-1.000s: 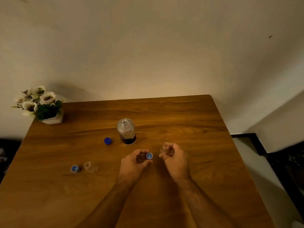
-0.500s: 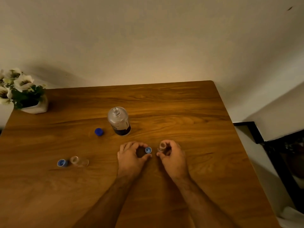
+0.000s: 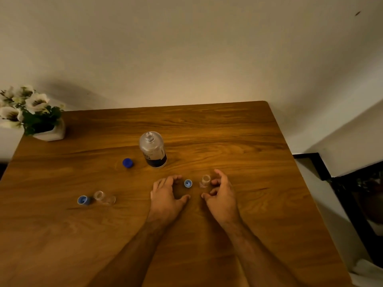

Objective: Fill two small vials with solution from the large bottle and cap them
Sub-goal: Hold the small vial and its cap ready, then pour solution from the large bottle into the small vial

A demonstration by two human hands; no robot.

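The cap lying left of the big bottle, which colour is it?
The cap is solid dark blue, seen in the head view.

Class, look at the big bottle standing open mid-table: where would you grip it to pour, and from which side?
Grip the big bottle round its wide straight body, below the shoulder. It stands upright, uncapped, and the narrow neck gives little hold. Come from the near side, probably with the left hand, which is nearest.

Single head view, looking forward-down over wooden table point(image 3: 228, 131); wall beyond.
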